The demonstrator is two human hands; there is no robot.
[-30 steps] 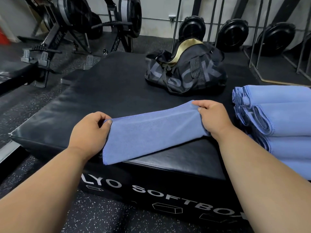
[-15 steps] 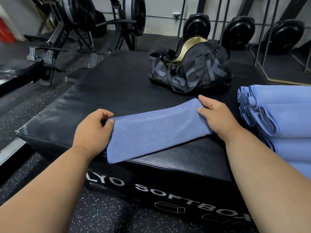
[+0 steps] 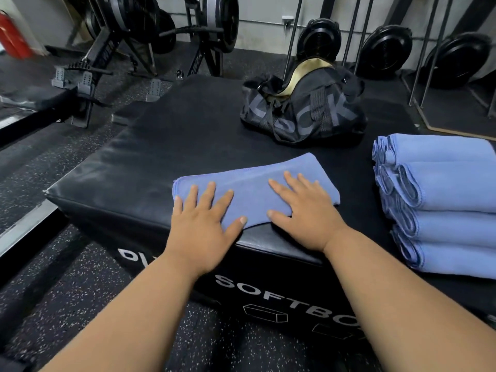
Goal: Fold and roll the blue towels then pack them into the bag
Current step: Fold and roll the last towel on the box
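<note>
A folded blue towel (image 3: 249, 181) lies near the front edge of the black soft box (image 3: 171, 135). My left hand (image 3: 201, 221) presses flat on its left part with fingers spread. My right hand (image 3: 303, 210) lies flat on its right part, fingers straight. A black duffel bag (image 3: 303, 111) with a gold lining sits open at the back of the box. A stack of several folded blue towels (image 3: 440, 202) rests at the right.
Rowing machines (image 3: 128, 44) stand on the speckled rubber floor at the back left. Weight plates (image 3: 386, 49) and metal bars line the back wall. A red cylinder (image 3: 13, 36) is at the far left.
Both hands let go of the towel's ends and now lie flat on top of it. The towel looks shorter and folded over, and the view has shifted closer.
</note>
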